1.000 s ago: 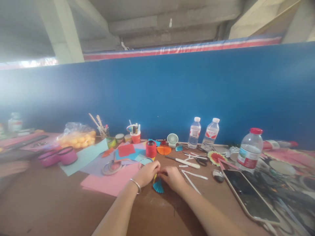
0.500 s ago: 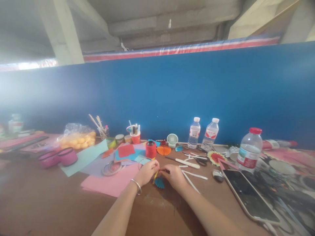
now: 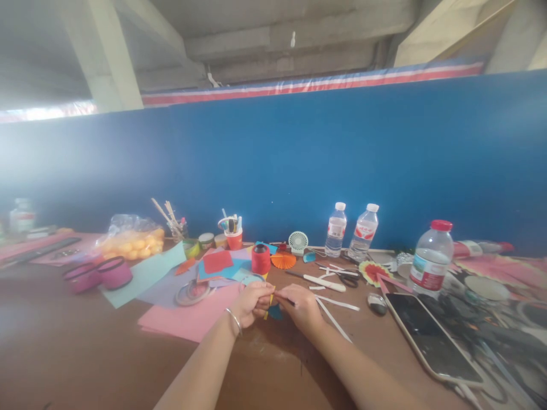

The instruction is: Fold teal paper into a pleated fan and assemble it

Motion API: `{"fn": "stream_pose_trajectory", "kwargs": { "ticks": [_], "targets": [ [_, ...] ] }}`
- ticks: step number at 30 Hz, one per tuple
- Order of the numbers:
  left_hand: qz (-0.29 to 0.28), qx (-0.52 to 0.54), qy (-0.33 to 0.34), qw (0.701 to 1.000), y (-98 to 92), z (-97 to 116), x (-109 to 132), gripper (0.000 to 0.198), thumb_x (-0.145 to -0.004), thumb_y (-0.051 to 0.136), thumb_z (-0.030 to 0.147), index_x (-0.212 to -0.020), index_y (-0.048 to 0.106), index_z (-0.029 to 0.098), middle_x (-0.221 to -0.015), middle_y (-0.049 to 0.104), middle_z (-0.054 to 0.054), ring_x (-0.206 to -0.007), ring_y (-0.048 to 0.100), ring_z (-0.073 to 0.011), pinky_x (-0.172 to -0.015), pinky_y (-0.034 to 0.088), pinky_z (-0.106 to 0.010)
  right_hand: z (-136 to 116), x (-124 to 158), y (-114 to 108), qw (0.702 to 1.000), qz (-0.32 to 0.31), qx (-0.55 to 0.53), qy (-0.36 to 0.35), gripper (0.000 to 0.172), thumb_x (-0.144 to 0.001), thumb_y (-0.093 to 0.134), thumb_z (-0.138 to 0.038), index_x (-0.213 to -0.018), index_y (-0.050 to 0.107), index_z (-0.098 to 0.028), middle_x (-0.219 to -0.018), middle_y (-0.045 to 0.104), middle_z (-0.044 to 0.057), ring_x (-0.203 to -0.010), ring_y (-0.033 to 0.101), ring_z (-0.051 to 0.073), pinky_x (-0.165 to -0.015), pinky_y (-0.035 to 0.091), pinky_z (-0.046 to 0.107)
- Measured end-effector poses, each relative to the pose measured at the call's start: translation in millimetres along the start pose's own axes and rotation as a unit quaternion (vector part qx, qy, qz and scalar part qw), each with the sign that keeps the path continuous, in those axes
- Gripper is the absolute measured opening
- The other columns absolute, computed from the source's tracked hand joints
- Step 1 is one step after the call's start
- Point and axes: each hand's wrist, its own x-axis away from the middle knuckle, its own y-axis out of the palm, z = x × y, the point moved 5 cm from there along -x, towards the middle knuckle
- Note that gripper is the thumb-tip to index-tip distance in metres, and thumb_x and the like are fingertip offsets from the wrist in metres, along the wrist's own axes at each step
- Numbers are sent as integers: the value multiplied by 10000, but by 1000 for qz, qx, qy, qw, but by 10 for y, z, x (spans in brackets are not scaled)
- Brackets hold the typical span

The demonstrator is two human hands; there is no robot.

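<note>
My left hand (image 3: 255, 303), with a silver bangle at the wrist, is closed in a pinch. My right hand (image 3: 302, 310) is closed too, its fingertips meeting the left ones over the table. Whatever small thing sits in the pinch is mostly hidden by the fingers. A narrow yellow strip (image 3: 270, 302) shows at the left fingertips. Just beneath the hands is a blue pleated paper fan (image 3: 275, 312), largely covered. Behind them stands a red thread spool (image 3: 260, 259), with an orange pleated paper fan (image 3: 284, 261) beside it.
Coloured paper sheets (image 3: 188, 319) and a ring-shaped roll (image 3: 192, 292) lie left. To the right are a white-handled tool (image 3: 325, 283), scissors (image 3: 348, 279), white strips (image 3: 335, 322), a phone (image 3: 431, 336) and a red-capped bottle (image 3: 432, 259). Two water bottles (image 3: 336, 230) stand behind.
My hands have drawn slightly closer together and tilted. The left fingers have curled in more, and the blue fan is now more covered. The view has shifted a little.
</note>
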Motion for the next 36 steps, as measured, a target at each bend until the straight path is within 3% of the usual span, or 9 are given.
{"fn": "stream_pose_trajectory", "kwargs": {
  "ticks": [6,10,15,17,20,22,24,36],
  "targets": [
    [-5,35,-19,999,-21,-24,-4,205,-656,574,266,-659,401,155,-398,239,111,-323,137,7,-357,32,-138,-27,15,-2,999,-14,27,-38,195,-817,431,-251,-894,605,-208,-743,618,36,-696,532,138,-659,397,250],
    [-3,23,-27,999,-30,-45,-13,207,-656,567,275,-654,397,156,-404,235,111,-333,125,1,-359,35,-144,-38,14,15,998,-16,52,-41,178,-819,419,-234,-839,590,-188,-719,590,43,-700,519,139,-659,395,248],
    [56,-92,50,993,-3,45,8,197,-685,508,337,-685,414,164,-449,263,98,-358,181,-18,-375,91,-156,-2,-8,79,993,-24,112,0,154,-807,393,-170,-730,526,-175,-660,526,24,-642,492,132,-602,380,232],
    [107,-185,121,969,6,135,41,163,-709,464,330,-735,433,172,-474,311,86,-392,264,-39,-399,172,-163,32,-12,106,990,-22,141,17,152,-786,388,-131,-696,501,-177,-640,505,13,-614,483,130,-576,371,228],
    [181,-360,221,888,39,252,102,114,-693,475,283,-747,474,182,-514,383,64,-491,364,-79,-487,265,-196,95,-9,129,985,-13,167,38,143,-759,393,-109,-669,481,-177,-620,494,8,-594,484,132,-551,361,228],
    [202,-449,263,829,73,277,116,92,-662,513,264,-711,516,186,-540,407,50,-540,384,-99,-529,273,-214,130,-5,130,985,-6,167,47,116,-745,404,-109,-690,484,-173,-631,508,12,-606,496,137,-548,361,226],
    [205,-485,283,802,84,265,99,88,-640,546,267,-678,561,190,-556,425,35,-558,388,-114,-549,270,-226,152,-2,117,985,5,163,56,99,-729,417,-105,-706,489,-170,-642,524,16,-617,506,140,-551,363,224],
    [228,-453,254,824,-7,199,19,155,-643,536,292,-592,618,171,-519,472,15,-526,394,-116,-518,261,-217,147,29,76,982,30,177,50,117,-734,440,-136,-646,504,-177,-602,519,11,-589,482,135,-563,334,226]
  ]
}}
